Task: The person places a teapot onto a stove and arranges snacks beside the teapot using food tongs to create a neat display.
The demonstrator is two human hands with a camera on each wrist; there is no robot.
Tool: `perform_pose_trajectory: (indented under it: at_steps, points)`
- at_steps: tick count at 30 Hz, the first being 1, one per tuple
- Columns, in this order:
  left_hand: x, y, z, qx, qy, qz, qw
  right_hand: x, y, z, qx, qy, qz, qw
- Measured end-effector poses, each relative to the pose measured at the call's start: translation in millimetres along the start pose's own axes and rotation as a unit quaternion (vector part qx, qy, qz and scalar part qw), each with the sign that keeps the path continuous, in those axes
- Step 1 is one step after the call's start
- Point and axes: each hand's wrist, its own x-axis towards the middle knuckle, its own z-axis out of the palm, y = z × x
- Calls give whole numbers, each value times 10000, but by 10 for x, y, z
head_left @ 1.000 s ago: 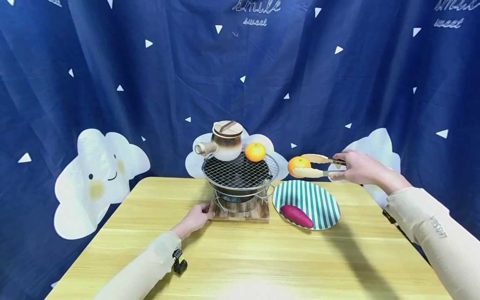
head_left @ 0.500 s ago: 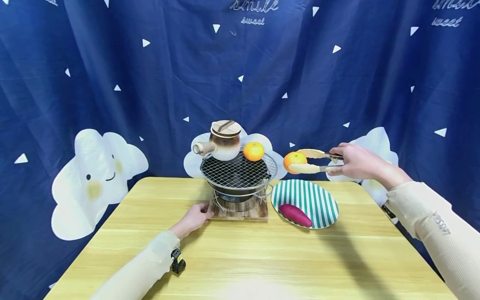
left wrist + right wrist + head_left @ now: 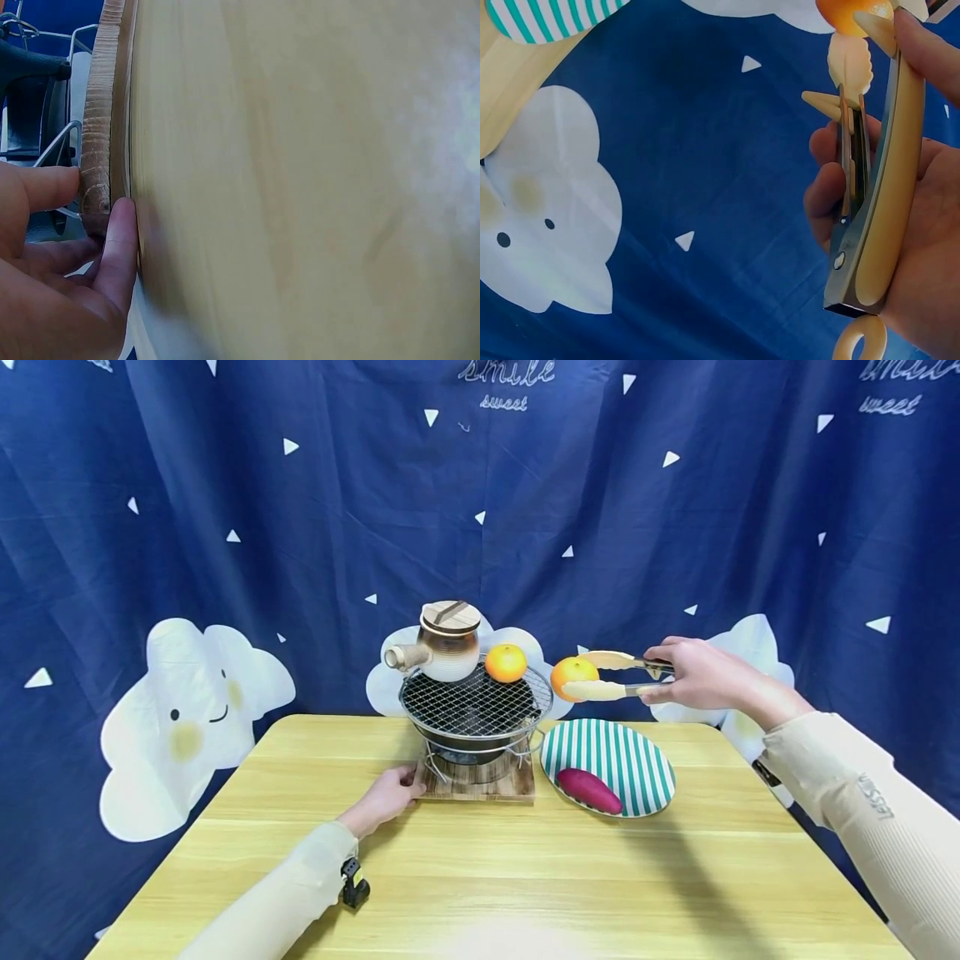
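My right hand [image 3: 701, 672] grips a pair of tongs [image 3: 896, 195] with cream tips. Between the tips an orange [image 3: 573, 678] is held in the air, just right of the grill and above the back of the striped plate. At the left corner of the wooden board [image 3: 480, 789], my left hand [image 3: 386, 795] pinches the edge; in the left wrist view the thumb is on top and fingers lie along the side and below. On that board stands a round grill with a wire rack [image 3: 480, 706]. A second orange [image 3: 506, 663] sits on the rack beside a lidded clay pot [image 3: 452, 647].
A green-and-white striped plate [image 3: 645, 768] lies right of the board, with a purple sweet potato [image 3: 589, 791] near its front rim. The pot's side handle [image 3: 405, 656] points left. A blue curtain [image 3: 480, 527] hangs behind the wooden table [image 3: 465, 877].
My right hand has carried the orange in the tongs leftward and slightly up, closer to the grill. The left hand stays on the board's corner.
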Motion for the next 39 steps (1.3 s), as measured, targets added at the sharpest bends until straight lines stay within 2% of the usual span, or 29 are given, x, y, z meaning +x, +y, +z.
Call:
perform_pose_trajectory:
  at_steps: [6,27,39]
  points:
    - [-12,22,-3,10,3,17,10000,46,-95,-29,89,71,-80,9999]
    - [8,-15,-17,10,-22,-69,10000,298,-405,32,115,-96,-108,9998]
    - [1,-11,-20,75,-36,-70,9999,472,-562,85,179,-145,-373,9990]
